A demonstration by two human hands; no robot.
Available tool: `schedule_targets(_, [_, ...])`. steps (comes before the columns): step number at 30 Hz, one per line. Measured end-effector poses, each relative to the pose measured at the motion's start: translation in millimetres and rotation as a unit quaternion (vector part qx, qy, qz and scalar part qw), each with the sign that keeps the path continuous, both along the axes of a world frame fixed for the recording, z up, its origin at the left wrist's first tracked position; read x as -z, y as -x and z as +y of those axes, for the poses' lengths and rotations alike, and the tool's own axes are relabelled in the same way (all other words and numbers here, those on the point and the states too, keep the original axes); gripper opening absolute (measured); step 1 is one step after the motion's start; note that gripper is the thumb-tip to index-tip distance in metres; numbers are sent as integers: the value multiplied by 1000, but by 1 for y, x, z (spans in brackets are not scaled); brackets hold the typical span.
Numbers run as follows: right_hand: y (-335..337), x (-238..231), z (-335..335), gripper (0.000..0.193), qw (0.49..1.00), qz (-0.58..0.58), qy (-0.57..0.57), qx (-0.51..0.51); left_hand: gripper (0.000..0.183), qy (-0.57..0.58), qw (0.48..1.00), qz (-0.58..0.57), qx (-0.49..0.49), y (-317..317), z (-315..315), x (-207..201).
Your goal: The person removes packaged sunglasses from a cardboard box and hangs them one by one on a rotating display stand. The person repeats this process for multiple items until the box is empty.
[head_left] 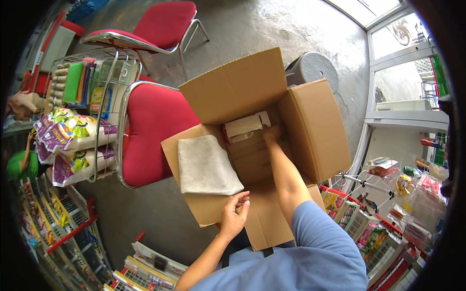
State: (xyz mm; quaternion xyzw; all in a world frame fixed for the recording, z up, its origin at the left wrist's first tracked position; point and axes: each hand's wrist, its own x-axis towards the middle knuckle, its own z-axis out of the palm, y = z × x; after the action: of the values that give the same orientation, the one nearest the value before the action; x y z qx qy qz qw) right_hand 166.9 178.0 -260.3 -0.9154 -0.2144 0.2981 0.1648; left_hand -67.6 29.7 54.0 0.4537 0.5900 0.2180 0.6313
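A large brown cardboard box (310, 136) stands before me with its flaps spread. My right hand (273, 133) reaches down inside it, with the fingers closed at the end of a long white carton (242, 127). That carton lies along the far inner wall, and my fingertips are partly hidden. A folded off-white cloth (206, 165) with grey smudges lies over the left flap. Just below the cloth's near corner is my left hand (235, 216), palm turned partly up, fingers loosely curved and apart, holding nothing. It is close to the edge of the near flap (264, 218).
Left of the box is a red chair (150, 131); another red chair (165, 24) stands farther back. A wire rack holds white-and-purple bags (73, 140). A grey round stool (318, 70) is behind the box. Shelves of goods (63, 218) line the left, and hanging packets (407, 189) the right.
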Motion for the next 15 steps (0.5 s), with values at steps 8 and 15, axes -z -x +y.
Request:
schedule_targets(8, [9,-103,-18,36,952,225,-156,140,27,2,1000,-17,-13,-6,3,5])
schedule_targets(15, [30,-256,-72,21,964,76,-218,-130,51,-92,993,41,62,-21,20,6])
